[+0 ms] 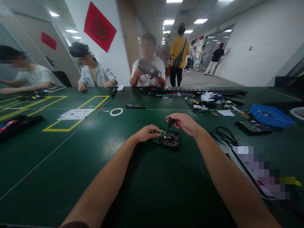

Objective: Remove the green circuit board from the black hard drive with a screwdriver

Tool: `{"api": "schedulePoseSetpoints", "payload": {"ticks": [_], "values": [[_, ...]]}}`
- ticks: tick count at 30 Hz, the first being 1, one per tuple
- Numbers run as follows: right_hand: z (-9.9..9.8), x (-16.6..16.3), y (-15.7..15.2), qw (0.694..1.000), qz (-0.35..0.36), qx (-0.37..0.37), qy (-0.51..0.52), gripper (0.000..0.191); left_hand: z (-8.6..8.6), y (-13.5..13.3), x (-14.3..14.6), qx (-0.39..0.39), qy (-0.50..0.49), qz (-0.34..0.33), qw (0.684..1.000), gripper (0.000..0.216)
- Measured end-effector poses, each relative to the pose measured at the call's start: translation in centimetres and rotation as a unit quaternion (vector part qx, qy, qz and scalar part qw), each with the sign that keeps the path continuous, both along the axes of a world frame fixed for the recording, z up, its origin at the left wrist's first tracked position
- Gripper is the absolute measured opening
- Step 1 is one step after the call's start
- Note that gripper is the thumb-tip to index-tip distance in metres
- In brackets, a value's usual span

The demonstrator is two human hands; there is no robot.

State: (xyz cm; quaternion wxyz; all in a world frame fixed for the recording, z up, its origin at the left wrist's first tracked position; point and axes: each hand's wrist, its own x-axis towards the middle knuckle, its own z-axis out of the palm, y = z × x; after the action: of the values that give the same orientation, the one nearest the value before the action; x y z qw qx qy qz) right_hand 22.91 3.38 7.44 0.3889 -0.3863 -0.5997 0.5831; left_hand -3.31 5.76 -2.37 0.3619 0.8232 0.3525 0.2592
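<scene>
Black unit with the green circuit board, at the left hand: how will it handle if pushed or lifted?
The black unit looks boxy, so it's probably stiff. Lying flat and low, it will likely slide rather than tip. Its exposed green circuit board may be fragile.

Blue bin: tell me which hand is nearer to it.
Right. The right hand is left of the bin; the left hand is farther left, at the drive.
</scene>
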Motion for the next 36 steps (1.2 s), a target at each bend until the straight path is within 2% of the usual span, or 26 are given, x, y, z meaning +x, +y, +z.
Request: {"api": "schedulePoseSetpoints", "payload": {"ticks": [9, 23, 31, 36], "values": [[-0.32, -0.25, 0.09, 1.0, -0.003, -0.017, 0.023, 0.019, 0.35, -0.25, 0.01, 0.001, 0.007, 0.002, 1.0, 0.032], [-0.46, -0.35, -0.06, 0.997, 0.05, -0.04, 0.04, 0.023, -0.01, -0.05, 0.01, -0.003, -0.008, -0.002, 1.0, 0.033], [-0.6, -0.48, -0.16, 0.992, 0.054, -0.072, 0.093, 0.015, 0.28, -0.21, 0.05, -0.006, 0.003, -0.002, 1.0, 0.033], [-0.28, -0.34, -0.35, 0.994, 0.059, -0.065, 0.067, 0.02, 0.47, -0.35, 0.03, 0.003, -0.009, -0.011, 1.0, 0.032]]}}
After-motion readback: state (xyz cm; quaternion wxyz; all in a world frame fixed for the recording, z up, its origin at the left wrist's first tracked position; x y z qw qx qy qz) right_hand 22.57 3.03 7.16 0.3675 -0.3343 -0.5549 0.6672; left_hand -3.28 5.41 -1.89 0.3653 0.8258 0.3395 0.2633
